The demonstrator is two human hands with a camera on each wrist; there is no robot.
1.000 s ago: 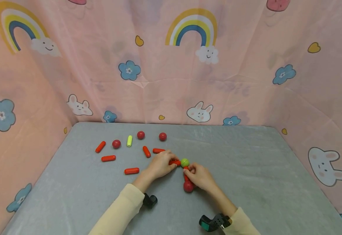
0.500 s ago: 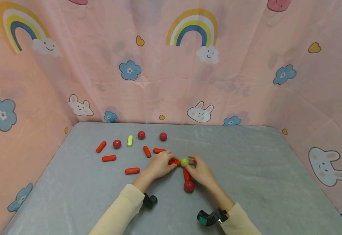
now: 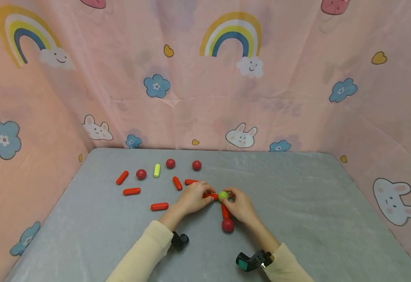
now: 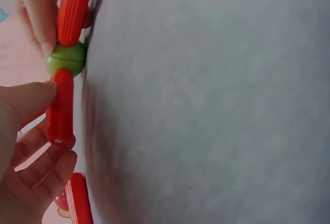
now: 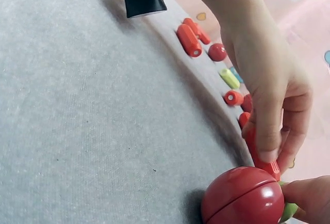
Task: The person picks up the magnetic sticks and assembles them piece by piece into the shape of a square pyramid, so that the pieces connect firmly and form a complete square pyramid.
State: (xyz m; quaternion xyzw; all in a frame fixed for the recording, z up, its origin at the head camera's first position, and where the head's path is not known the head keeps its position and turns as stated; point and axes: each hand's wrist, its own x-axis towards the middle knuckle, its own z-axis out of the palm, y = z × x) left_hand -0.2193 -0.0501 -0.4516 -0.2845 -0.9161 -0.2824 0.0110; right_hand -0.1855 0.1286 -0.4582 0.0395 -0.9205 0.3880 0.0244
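Green ball (image 3: 222, 196) joins two red rods; left hand (image 3: 193, 198) pinches one; right hand (image 3: 239, 205) pinches ball.

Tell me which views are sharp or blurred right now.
Head view: evenly lit, sharp, edges bowed by the wide lens. Left wrist view: green ball fairly crisp, grey tabletop soft. Right wrist view: dark red ball close and slightly soft, glare spot on it.
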